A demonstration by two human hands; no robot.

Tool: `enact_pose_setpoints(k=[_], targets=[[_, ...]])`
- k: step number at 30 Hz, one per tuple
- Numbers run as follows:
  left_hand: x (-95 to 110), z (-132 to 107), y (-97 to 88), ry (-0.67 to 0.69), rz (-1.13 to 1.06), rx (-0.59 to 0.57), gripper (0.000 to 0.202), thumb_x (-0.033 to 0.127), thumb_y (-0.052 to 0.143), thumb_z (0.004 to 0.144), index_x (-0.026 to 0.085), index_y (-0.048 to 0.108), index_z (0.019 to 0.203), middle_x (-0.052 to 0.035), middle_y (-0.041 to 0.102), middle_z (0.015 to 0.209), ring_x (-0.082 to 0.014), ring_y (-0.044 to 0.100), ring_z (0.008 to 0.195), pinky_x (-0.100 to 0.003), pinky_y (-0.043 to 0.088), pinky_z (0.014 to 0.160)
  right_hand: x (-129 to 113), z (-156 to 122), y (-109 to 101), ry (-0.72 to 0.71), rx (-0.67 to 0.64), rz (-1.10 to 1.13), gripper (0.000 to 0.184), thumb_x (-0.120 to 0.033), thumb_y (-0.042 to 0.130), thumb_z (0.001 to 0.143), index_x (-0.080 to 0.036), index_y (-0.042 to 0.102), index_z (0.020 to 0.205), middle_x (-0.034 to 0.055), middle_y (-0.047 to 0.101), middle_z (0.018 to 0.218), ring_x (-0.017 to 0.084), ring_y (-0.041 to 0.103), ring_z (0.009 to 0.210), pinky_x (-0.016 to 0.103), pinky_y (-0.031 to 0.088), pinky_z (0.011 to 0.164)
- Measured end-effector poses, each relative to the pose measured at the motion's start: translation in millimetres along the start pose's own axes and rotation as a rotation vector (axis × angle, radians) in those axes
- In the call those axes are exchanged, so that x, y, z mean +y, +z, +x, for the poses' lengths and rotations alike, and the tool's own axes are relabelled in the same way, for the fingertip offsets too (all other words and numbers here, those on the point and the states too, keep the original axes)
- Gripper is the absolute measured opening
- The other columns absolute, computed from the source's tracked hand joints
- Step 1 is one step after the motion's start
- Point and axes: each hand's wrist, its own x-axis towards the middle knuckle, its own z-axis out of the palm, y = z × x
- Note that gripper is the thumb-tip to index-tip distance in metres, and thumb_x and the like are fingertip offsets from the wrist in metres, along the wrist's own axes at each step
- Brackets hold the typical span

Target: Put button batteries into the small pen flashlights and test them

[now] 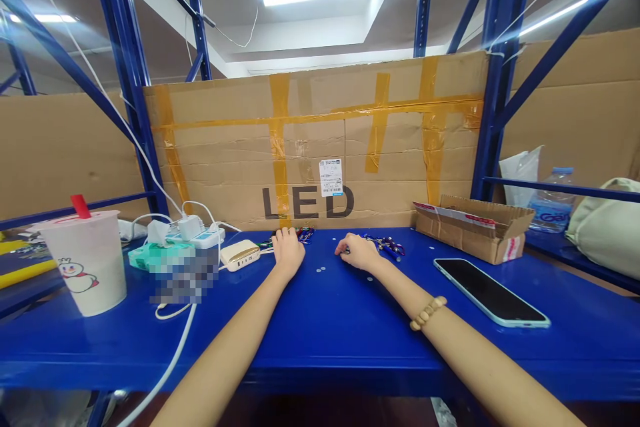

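My left hand (pixel 289 251) reaches to the back of the blue shelf, palm down, with its fingers slightly apart. Its fingertips are at a heap of small shiny coloured pieces (pixel 305 234), too small to name. Beside it, my right hand (pixel 359 251) has its fingers curled together in a pinch. Something small and dark shows at its fingertips; I cannot make out its kind. Just right of that hand lies another heap of small, mostly blue and metallic pieces (pixel 387 245). Several small pale discs (pixel 321 269) are scattered on the shelf between my hands.
A cream power bank (pixel 241 255), a power strip with plugs (pixel 193 230) and a cup with a red straw (pixel 85 263) stand left. To the right are a phone (pixel 491 291), an open cardboard box (pixel 473 227) and a water bottle (pixel 553 200). Taped cardboard (pixel 230 160) walls the back.
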Motion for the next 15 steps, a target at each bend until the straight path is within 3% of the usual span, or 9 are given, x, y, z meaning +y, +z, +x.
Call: enact_pose_setpoints(k=[5,11,15], targets=[[-5.2,-2.2,5.7,-0.142,0.117,-0.149,0.039,0.019,0.039,0.078,0.003,0.050,0.112,-0.0252,0.044,0.121,-0.0347,0.039,0.115,-0.042,0.025,0.093,4.9,0.4,-5.3,0.147,0.002,-0.099,0.033,0.000,0.049,0.068,-0.024,0.069,0.080,0.0025,0.062,0.099,0.016,0.059,0.087,0.022,0.040,0.067],[-5.4,0.2,12.0,0.135,0.011,-0.243,0.045,0.032,0.033,0.084,0.011,0.047,0.120,-0.0173,0.042,0.131,-0.0304,0.033,0.123,-0.043,0.021,0.098,-0.4,-1.4,-3.3,0.160,0.089,-0.049,0.024,-0.009,0.050,0.071,-0.022,0.068,0.081,0.0036,0.062,0.098,0.016,0.059,0.087,0.022,0.040,0.065],[-3.0,1.4,10.0,0.290,-0.032,-0.330,0.041,0.033,0.030,0.086,0.016,0.053,0.115,-0.0120,0.046,0.130,-0.0266,0.034,0.123,-0.043,0.023,0.098,-4.9,-0.9,-0.8,0.126,0.136,-0.007,0.021,-0.014,0.050,0.073,-0.022,0.067,0.083,0.0028,0.063,0.096,0.016,0.059,0.086,0.022,0.040,0.064]])
